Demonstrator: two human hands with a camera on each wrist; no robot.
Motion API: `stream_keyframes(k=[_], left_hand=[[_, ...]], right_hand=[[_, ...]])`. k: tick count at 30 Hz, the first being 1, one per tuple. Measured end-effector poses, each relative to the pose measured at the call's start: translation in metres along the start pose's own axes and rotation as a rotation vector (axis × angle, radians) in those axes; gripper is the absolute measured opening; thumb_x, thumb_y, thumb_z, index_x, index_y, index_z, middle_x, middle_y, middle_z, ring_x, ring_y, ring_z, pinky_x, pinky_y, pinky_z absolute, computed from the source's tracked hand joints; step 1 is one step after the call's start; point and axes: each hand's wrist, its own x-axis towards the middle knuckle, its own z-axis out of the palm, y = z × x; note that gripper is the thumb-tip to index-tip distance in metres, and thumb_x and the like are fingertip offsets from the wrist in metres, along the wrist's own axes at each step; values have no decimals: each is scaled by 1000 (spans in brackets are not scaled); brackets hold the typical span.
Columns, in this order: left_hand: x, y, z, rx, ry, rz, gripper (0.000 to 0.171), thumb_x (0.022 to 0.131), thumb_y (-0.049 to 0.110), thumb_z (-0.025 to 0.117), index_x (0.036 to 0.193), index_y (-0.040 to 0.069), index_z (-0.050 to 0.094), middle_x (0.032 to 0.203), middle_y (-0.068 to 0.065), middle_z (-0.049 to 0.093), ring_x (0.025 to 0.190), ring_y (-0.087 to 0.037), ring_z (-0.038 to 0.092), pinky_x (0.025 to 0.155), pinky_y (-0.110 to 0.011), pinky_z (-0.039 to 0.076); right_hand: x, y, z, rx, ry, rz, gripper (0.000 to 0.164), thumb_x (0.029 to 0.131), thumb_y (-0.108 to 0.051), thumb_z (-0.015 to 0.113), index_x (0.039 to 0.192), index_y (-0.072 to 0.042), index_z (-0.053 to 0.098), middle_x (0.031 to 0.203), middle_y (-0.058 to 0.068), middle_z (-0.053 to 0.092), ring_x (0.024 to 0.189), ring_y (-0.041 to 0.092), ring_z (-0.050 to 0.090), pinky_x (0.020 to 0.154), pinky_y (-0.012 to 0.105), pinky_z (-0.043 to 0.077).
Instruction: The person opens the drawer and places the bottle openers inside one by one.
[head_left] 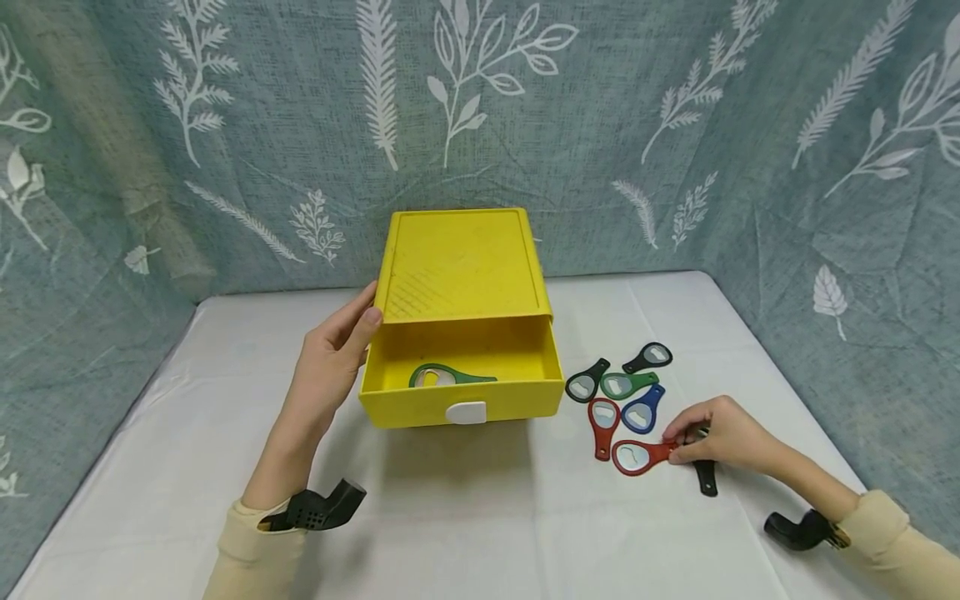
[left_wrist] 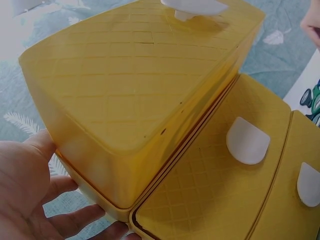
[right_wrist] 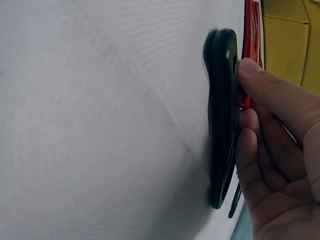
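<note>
Beige sleeves (head_left: 258,557) nearest; left hand (head_left: 327,367), fingers spread, touches side of yellow drawer box (head_left: 465,262), while right hand (head_left: 726,435) pinches red bottle opener (head_left: 660,452) by its handle, black opener (head_left: 706,479) partly under that hand.

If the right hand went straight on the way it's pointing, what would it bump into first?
The red bottle opener that the right hand pinches. Beyond that, probably the other red opener, though the blue opener lies close to that line, so I can't be sure.

Head view, four o'clock: the black opener (head_left: 707,480) is being partly covered by the right hand (head_left: 726,435).
</note>
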Motion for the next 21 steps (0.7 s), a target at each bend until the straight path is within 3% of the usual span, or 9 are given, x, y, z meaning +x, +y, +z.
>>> stream_keyframes(k=[15,21], left_hand=[[-1,-2,0,9,7,-3,54,99,52,52,150,39,39,154,4,36,137,-24,38,104,-57,38],[-2,-1,1,3,6,4,54,99,51,52,150,38,39,154,4,36,138,-24,37,104,-57,38]], right_hand=[[-1,-3,2,-45,20,-37,18,73,-21,89,88,-17,79,84,-12,71,73,10,60,62,24,50],[0,-3,3,-58,33,-90,18,74,-20,89,89,-18,80,85,-14,71,79,9,63,69,26,53]])
